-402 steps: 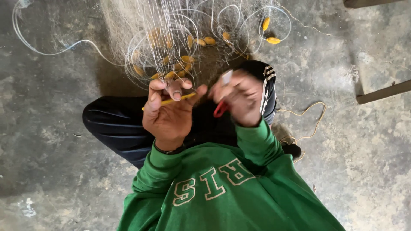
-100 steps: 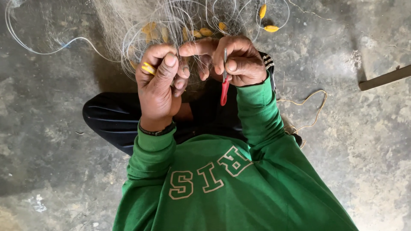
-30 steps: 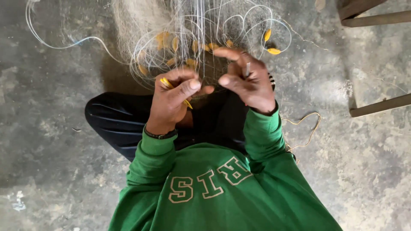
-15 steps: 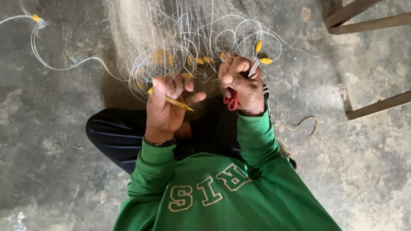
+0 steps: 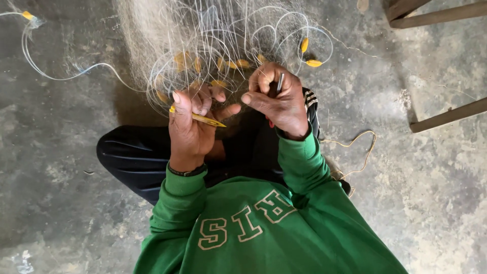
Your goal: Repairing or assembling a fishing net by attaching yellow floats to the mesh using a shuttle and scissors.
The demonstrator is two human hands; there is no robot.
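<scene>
A pale fishing net (image 5: 203, 40) with several small yellow floats (image 5: 305, 44) lies heaped on the floor ahead of my knees. My left hand (image 5: 190, 127) grips a yellow netting needle (image 5: 203, 119) that points right, and its fingertips pinch strands of the net. My right hand (image 5: 279, 99) is curled around small scissors (image 5: 279, 82); only a grey metal tip shows above the fingers and a bit of red handle below the palm. Both hands are close together at the net's near edge.
A white line (image 5: 61, 76) loops away to the left across the grey concrete floor (image 5: 61, 167), ending at a yellow float. A thin tan cord (image 5: 362, 147) lies at the right. Wooden furniture legs (image 5: 446, 115) stand at the upper right.
My right hand has turned so the scissors' red handles are mostly hidden under the palm. The left hand has stayed at the net with the needle. The view has shifted slightly.
</scene>
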